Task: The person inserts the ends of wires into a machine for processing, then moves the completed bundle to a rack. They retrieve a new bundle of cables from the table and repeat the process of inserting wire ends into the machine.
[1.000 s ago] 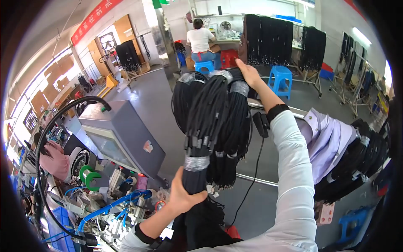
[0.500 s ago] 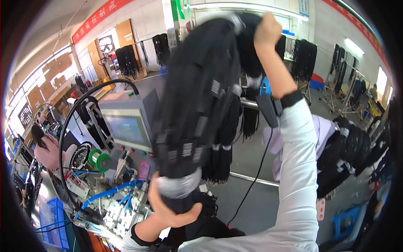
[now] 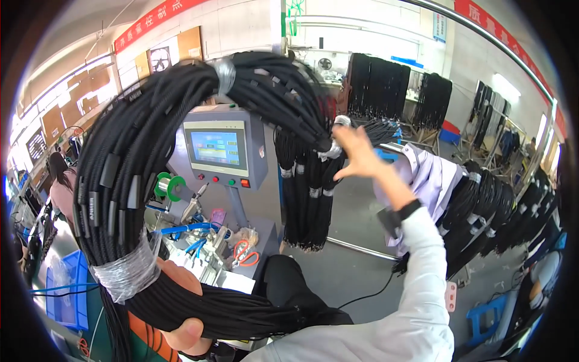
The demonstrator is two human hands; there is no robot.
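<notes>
A thick bundle of black cables (image 3: pixel 157 120) arches from lower left up over the middle, bound with clear wrap (image 3: pixel 128 271) near its lower end and again at the top. My left hand (image 3: pixel 181 323) grips the bundle's lower part, just past the wrap. My right hand (image 3: pixel 356 154) is raised at the bundle's far end, fingers spread, touching the cables by a hanging rail. More black cable bundles (image 3: pixel 307 199) hang straight down under that hand.
A grey machine with a lit screen (image 3: pixel 216 148) stands behind, over a cluttered bench with blue tubing, green spools and red scissors (image 3: pixel 246 253). A blue bin (image 3: pixel 63 289) sits at the left. Racks of hanging black cables (image 3: pixel 482 211) and a pale shirt (image 3: pixel 425 181) fill the right.
The bundle has swung from upright in front of me into a wide arch. My right hand has come down from overhead toward the rail; my left hand keeps its grip low.
</notes>
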